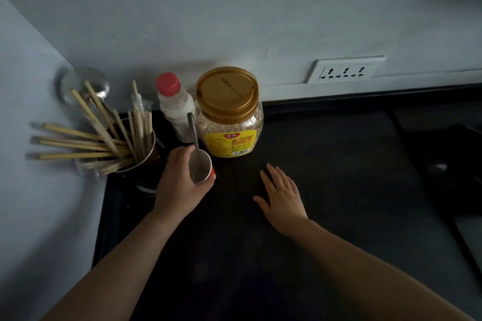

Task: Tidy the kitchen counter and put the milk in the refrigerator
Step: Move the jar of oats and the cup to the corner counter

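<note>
My left hand is wrapped around a small paper cup with a red outside, standing on the dark counter. A metal spoon leans in the cup, handle pointing away from me. Just behind the cup stand a clear bottle with a red cap, holding a white substance, and a large jar with a gold lid and yellow label, filled with grain. My right hand lies flat with fingers spread on the counter, to the right of the cup, holding nothing.
A metal holder full of wooden chopsticks stands in the left corner, with a ladle against the wall. A wall socket sits above the counter's back edge. A darker recessed area lies at the right.
</note>
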Tool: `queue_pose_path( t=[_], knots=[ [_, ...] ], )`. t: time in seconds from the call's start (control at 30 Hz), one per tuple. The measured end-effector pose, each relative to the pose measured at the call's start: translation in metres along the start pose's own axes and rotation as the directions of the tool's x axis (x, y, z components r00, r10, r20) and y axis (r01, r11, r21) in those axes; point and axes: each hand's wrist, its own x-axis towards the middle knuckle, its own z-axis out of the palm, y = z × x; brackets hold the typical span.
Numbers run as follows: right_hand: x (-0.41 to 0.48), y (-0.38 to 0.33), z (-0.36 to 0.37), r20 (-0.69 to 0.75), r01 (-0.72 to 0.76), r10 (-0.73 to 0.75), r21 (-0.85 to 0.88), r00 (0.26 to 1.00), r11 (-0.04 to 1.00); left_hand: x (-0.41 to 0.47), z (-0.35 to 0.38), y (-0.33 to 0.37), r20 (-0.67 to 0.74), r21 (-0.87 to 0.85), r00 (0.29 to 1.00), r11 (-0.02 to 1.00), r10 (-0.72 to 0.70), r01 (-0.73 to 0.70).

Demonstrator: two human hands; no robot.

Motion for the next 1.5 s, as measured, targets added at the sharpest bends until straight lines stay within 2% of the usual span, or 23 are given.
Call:
queue_pose_path(
  t=[0.23, 0.47, 0.57, 0.7, 0.8, 0.97, 1.13, 1.3, 1.4, 1.5],
  knots=[
    [-0.001, 0.0, 0.002, 0.013, -0.006, 0.006, 0.013, 1.0, 1.0, 0.012, 0.012, -0.003, 0.029, 0.015, 0.999, 0.999, -0.042, 0.041],
    [0.003, -0.007, -0.01, 0.052, -0.04, 0.038, 0.04, 0.998, 0.998, 0.004, 0.006, -0.002, 0.027, 0.027, 1.0, 1.0, -0.01, 0.01],
    [0.007, -0.022, -0.026, 0.011, -0.029, 0.028, 0.131, 1.0, 0.991, -0.013, -0.005, -0.002, -0.017, 0.042, 1.0, 0.999, 0.01, -0.009],
    [0.013, -0.057, -0.047, -0.118, 0.101, -0.072, 0.268, 0.99, 0.958, -0.044, -0.021, -0.014, -0.008, 0.073, 0.999, 0.997, 0.032, -0.032],
    [0.02, -0.086, -0.058, -0.144, 0.183, -0.137, 0.392, 0.98, 0.902, -0.067, -0.026, -0.03, -0.005, 0.151, 1.0, 0.988, -0.017, 0.018],
    [0.034, -0.115, -0.054, -0.108, 0.114, -0.066, 0.529, 0.992, 0.841, -0.092, -0.018, -0.066, 0.07, 0.3, 0.993, 0.951, -0.095, 0.069],
    [0.031, -0.12, -0.047, -0.122, 0.07, -0.005, 0.535, 0.993, 0.842, -0.109, -0.005, -0.092, 0.179, 0.437, 0.973, 0.898, -0.146, 0.054],
    [0.021, -0.119, -0.049, -0.155, 0.042, 0.041, 0.496, 0.987, 0.867, -0.116, 0.004, -0.1, 0.151, 0.409, 0.978, 0.91, -0.142, 0.069],
    [0.03, -0.121, -0.063, -0.249, 0.112, 0.006, 0.46, 0.968, 0.881, -0.117, 0.006, -0.102, 0.131, 0.411, 0.982, 0.909, -0.133, 0.068],
    [0.041, -0.131, -0.07, -0.265, 0.167, -0.052, 0.434, 0.963, 0.885, -0.117, 0.007, -0.103, 0.115, 0.408, 0.985, 0.91, -0.132, 0.074]
  ],
)
